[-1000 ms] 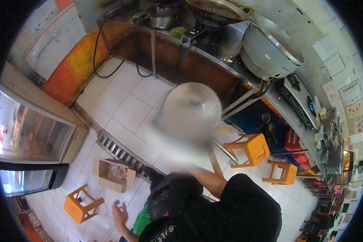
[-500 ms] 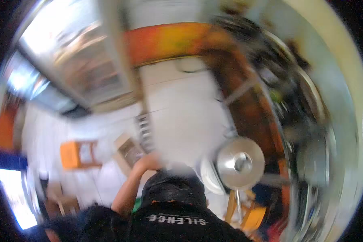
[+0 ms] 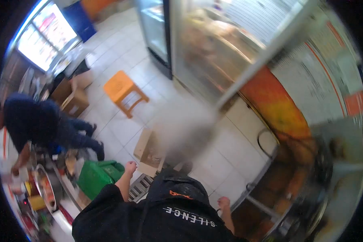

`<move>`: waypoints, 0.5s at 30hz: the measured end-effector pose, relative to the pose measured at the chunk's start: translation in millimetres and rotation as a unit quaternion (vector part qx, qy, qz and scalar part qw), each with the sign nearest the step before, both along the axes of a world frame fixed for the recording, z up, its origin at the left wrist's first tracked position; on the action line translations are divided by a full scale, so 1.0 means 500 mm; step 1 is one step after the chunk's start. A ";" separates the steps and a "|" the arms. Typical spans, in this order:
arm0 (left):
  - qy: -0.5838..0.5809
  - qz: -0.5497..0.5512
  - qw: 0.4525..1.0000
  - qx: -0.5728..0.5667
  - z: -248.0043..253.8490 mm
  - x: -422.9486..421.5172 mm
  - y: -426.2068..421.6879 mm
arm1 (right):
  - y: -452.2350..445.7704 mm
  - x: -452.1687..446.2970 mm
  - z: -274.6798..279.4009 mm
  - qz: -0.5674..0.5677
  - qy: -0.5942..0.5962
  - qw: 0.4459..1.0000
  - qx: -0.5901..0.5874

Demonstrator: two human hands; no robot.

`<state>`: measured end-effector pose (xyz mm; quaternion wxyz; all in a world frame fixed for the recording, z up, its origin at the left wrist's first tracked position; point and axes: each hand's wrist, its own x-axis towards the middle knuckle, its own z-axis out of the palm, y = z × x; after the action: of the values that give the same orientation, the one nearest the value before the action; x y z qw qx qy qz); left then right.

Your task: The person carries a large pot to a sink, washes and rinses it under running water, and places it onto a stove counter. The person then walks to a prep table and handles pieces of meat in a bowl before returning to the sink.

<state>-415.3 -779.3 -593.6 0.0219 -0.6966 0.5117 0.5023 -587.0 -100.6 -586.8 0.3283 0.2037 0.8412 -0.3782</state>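
Observation:
My left hand (image 3: 131,166) is raised beside an open cardboard box (image 3: 147,153), near a green bin (image 3: 99,177). Its fingers look curled, with nothing visible in them. On the other side of my black cap (image 3: 177,185), my right hand (image 3: 224,201) is near the dark counter frame. Its fingers are too small and blurred to read, and no object shows clearly in it. A pale blur (image 3: 185,125) covers the middle of the view and part of the box.
A co-worker (image 3: 40,121) in dark clothes is at the left, by a cluttered counter. An orange stool (image 3: 123,90) stands on the tiles. Glass-door fridges (image 3: 155,32) are at the top, and more cardboard boxes (image 3: 74,101) are at upper left. A floor grate (image 3: 140,187) lies near my left hand.
The view has swung left, bringing in the co-worker and green bin. The metal wok with its long handle, seen before, is out of view. My left hand has moved away from my cap.

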 end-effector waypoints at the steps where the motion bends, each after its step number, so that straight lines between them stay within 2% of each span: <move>1: 0.018 -0.096 0.991 -0.090 0.014 0.010 -0.004 | 0.015 -0.115 -0.011 -0.015 -0.006 0.999 -0.032; 4: -0.020 -0.007 0.993 -0.119 0.023 0.042 0.068 | -0.092 -0.463 0.018 0.041 -0.112 0.993 -0.016; 6: -0.067 0.118 0.989 -0.064 0.039 0.020 0.142 | -0.272 -0.639 0.048 0.093 -0.091 0.991 0.026; 8: -0.160 0.193 0.966 -0.067 -0.033 0.014 0.234 | -0.474 -0.771 0.043 0.182 -0.094 0.979 0.016; 9: -0.165 0.251 0.952 -0.063 -0.091 0.010 0.282 | -0.582 -0.819 0.047 0.241 -0.095 0.966 0.017; 11: -0.192 0.183 0.943 0.202 -0.175 -0.010 0.338 | -0.806 -0.872 0.061 0.252 -0.068 0.963 -0.071; 12: -0.169 0.152 0.944 0.240 -0.152 -0.043 0.355 | -0.898 -0.878 0.075 0.295 -0.069 0.950 -0.077; 14: -0.128 0.100 0.962 0.219 -0.117 -0.132 0.314 | -1.070 -0.900 0.089 0.326 -0.034 0.931 -0.162; 15: -0.115 0.073 0.972 0.191 -0.110 -0.186 0.267 | -1.137 -0.912 0.091 0.343 -0.035 0.925 -0.163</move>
<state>-508.1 -646.1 -648.6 0.1768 -0.7683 0.3478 0.5075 -1043.2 -669.1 -541.4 0.4957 -0.1400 0.7745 -0.3672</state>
